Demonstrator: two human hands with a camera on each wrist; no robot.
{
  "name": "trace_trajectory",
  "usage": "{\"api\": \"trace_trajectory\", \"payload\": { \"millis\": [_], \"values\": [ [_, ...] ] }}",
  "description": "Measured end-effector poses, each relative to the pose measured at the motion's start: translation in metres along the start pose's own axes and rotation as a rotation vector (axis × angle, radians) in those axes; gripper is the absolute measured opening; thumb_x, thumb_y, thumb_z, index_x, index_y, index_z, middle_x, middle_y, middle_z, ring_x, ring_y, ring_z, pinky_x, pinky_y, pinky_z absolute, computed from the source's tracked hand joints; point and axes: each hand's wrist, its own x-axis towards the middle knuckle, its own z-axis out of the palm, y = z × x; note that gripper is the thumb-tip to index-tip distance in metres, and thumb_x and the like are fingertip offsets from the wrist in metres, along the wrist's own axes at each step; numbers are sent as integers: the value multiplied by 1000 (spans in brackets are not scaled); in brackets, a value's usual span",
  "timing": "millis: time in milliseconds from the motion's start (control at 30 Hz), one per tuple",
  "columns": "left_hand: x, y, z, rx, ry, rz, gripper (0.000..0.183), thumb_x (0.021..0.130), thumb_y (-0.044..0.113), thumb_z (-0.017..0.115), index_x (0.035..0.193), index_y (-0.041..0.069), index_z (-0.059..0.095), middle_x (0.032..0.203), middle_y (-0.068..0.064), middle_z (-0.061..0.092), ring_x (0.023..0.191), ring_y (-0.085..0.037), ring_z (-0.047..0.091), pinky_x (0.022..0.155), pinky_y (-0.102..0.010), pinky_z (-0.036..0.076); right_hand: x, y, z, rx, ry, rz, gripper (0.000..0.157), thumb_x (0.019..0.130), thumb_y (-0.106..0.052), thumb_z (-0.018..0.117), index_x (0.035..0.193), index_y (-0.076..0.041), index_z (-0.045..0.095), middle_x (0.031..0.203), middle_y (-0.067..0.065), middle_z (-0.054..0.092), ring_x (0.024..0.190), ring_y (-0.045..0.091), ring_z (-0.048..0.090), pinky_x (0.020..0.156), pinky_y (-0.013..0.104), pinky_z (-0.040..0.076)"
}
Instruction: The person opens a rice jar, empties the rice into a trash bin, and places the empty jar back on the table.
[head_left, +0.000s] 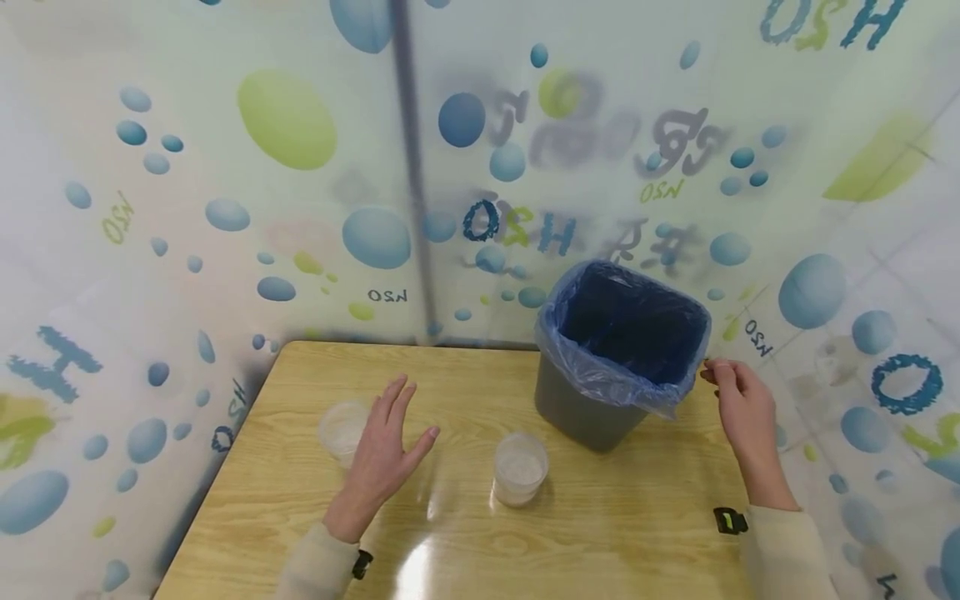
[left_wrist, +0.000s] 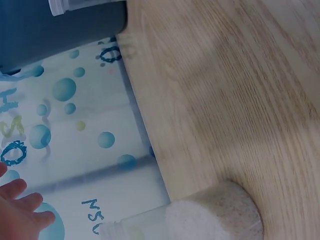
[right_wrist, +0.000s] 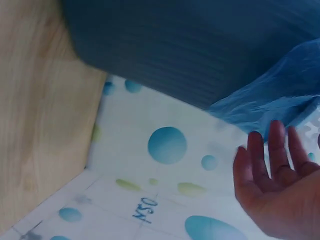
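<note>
- The grey bin [head_left: 581, 400] stands upright at 4 o'clock, mouth up; its long sides run from 10 to 4 o'clock.
- A blue plastic bag [head_left: 603, 375] lines it, folded over the rim.
- The right hand [head_left: 748, 412], at 4 o'clock from the bin, is close by the bag, fingers loosely bent, gripping nothing; whether the fingertips touch the plastic I cannot tell.
- The left hand [head_left: 381, 462], at 7 o'clock, has its thumb spread from its straight fingers, which point to 1 o'clock; nothing is held.
- It partly hides the left jar [head_left: 339, 429], a clear one.
- The right jar [head_left: 521, 471], also clear with pale contents, stands mouth up between 7 and 8 o'clock from the bin.
- "H2O" and "N2O" read mirror-reversed on the curtain [head_left: 465, 175], among blue and green spots.
- The wooden table [head_left: 622, 525] meets the curtain just behind the bin.
- A dark strap [head_left: 362, 564] shows by the left cuff.
</note>
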Motion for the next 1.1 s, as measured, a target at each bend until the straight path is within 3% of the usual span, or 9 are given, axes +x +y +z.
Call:
{"api": "trace_trajectory", "payload": {
  "millis": [167, 300, 367, 467, 533, 700, 867, 1100],
  "values": [
    [-2, 3, 6, -78, -10, -76, 71, 96, 31, 71, 150, -7, 43, 156, -28, 40, 137, -47, 46, 102, -65, 45, 5, -9, 1, 58, -87, 0, 64, 111, -50, 33, 153, -4, 48, 117, 10, 67, 89, -11, 57, 74, 16, 44],
    [-1, 7, 8, -121, -13, -123, 73, 92, 22, 75, 151, -7, 42, 155, -28, 41, 137, -47, 47, 101, -65, 45, 7, -14, 2, 48, -146, 2, 70, 110, -53, 33, 154, 0, 46, 130, 22, 64, 83, -9, 57, 71, 17, 45],
    [-1, 9, 7, -135, -21, -146, 73, 93, 22, 74, 152, -6, 41, 156, -27, 41, 138, -46, 45, 103, -65, 45, 9, -15, 2, 33, -177, 3, 72, 110, -53, 34, 156, 1, 41, 128, 25, 62, 81, -7, 56, 69, 17, 46],
    [-1, 12, 7, -149, -36, -172, 73, 94, 24, 74, 153, -5, 40, 157, -26, 40, 140, -44, 44, 105, -64, 43, 11, -18, 3, 11, -198, 9, 70, 109, -51, 38, 159, -1, 37, 109, 15, 66, 79, -4, 56, 67, 17, 47],
    [-1, 13, 6, -152, -42, -183, 73, 95, 24, 73, 153, -5, 39, 157, -24, 40, 141, -43, 43, 105, -63, 43, 12, -20, 4, 14, -200, 15, 67, 109, -47, 41, 156, 0, 42, 99, 7, 66, 77, -2, 56, 67, 19, 48],
    [-1, 13, 6, -156, -46, -194, 73, 95, 24, 73, 153, -4, 39, 158, -22, 39, 141, -42, 43, 106, -62, 43, 15, -26, 6, 50, -207, 33, 58, 108, -37, 48, 150, 4, 49, 88, -6, 66, 75, 1, 56, 65, 21, 48],
    [-1, 14, 6, -177, -20, -191, 73, 95, 20, 73, 153, -4, 38, 157, -25, 40, 141, -43, 43, 105, -62, 44, 17, -27, 11, 114, -227, 23, 53, 108, -29, 50, 146, 8, 50, 74, -12, 61, 68, 5, 56, 61, 22, 48],
    [1, 16, 8, -223, 36, -174, 72, 94, 13, 73, 154, -4, 38, 156, -24, 41, 138, -40, 46, 100, -57, 48, 10, -39, 24, 214, -272, 37, 63, 106, -23, 53, 154, 13, 34, 68, -11, 60, 63, 6, 56, 61, 21, 50]
  ]
}}
